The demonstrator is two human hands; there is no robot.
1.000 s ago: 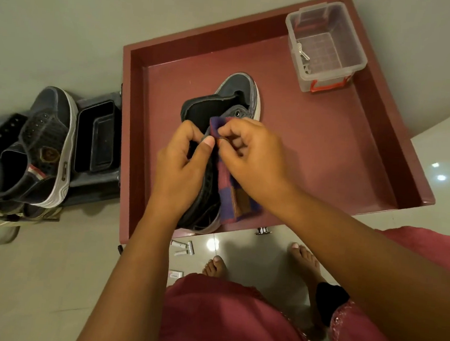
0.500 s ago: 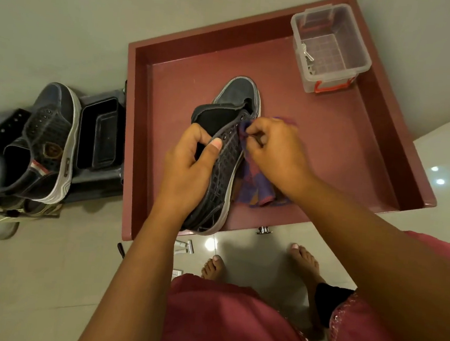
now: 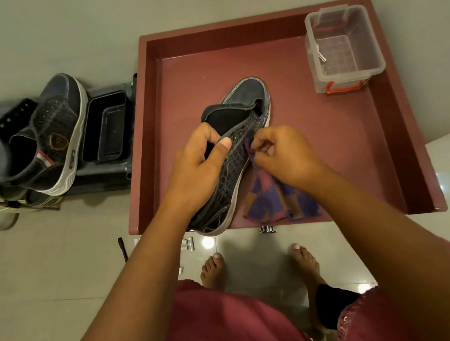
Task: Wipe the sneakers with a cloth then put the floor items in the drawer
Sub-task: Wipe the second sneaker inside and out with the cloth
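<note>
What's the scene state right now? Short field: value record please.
left hand: grips the dark sneaker by its collar, held over the drawer
right hand: pinches the purple patterned cloth against the sneaker's side
drawer: red, pulled open
clear box: in the drawer's far right corner, small metal item inside
second sneaker: on the rack at left, outside the drawer
floor items: small pieces and a dark stick lie on the floor by the drawer front
stage: wiping under way, floor items not yet put away

You are standing barefoot on a pale tiled floor [image 3: 32, 276], with a dark pen [image 3: 123, 249] and small silver pieces [image 3: 188, 243] lying on it.
</note>
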